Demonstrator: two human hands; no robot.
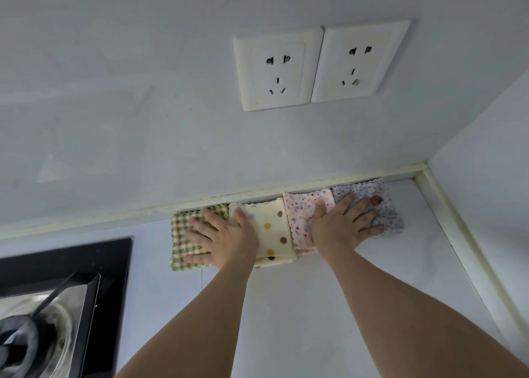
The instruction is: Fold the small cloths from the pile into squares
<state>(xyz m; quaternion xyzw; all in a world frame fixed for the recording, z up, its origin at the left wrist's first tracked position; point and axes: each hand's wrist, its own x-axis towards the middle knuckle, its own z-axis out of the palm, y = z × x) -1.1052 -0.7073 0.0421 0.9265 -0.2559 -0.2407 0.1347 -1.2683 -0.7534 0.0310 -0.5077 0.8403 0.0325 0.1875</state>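
Four folded cloths in a row along the back edge of the pale table (329, 306), right of centre in the frame, touching or overlapping one another: green checked cloth (179, 241) at the left end, cream dotted cloth (272, 228) next, pink speckled cloth (300, 214) after that, lilac speckled cloth (392, 214) at the right end near the corner of the wall. Left hand (220, 236) flat on the green checked cloth, fingers straight and spread, thumb reaching onto the cream dotted cloth; grip apart, nothing clamped. Much of the checked cloth hidden under the palm. Right hand (342, 223) flat across the pink and lilac cloths, fingers straight and fanned toward the right; grip apart as well. Seam between pink and lilac cloths covered by that hand, so overlap there hard to judge. Lower edge of the pink cloth partly tucked behind the cream one. Both forearms cut off at the bottom edge. Two white wall sockets (320, 65) in the upper middle of the frame. Black stove (100, 263) at lower left, cut off by the frame edge, with a dark blurred object on it, not identifiable.
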